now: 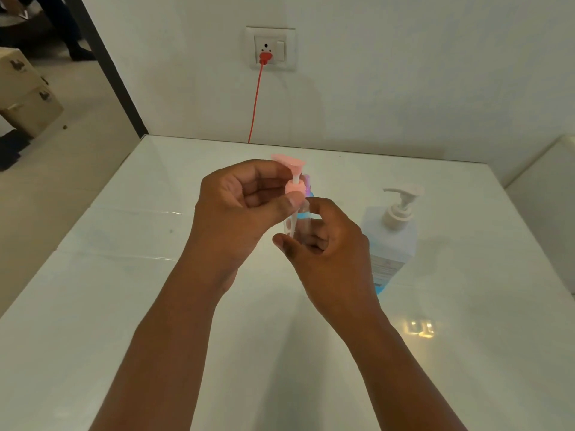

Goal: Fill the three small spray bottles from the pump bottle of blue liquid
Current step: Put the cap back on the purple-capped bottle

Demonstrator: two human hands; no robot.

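Tabletop [124, 306] fills most of what we see, a glossy white slab that reflects the light, set against a plain white wall [404, 73] with a socket plate [270, 48] and a thin red cord [254, 104] dropping from it. To our right stands the pump bottle [392, 241], squarish and translucent, with a white pump head and a pale label; blue shows only near its base. We hold the small clear bottle [300, 223] above the table's middle: our right hand [326, 253] curls around its smooth cylindrical body, while our left hand [239, 206] pinches the pink ribbed collar of its pink pump top [294, 178] between thumb and fingers. Behind this bottle we glimpse bits of purple and blue plastic [307, 185], too hidden to identify.
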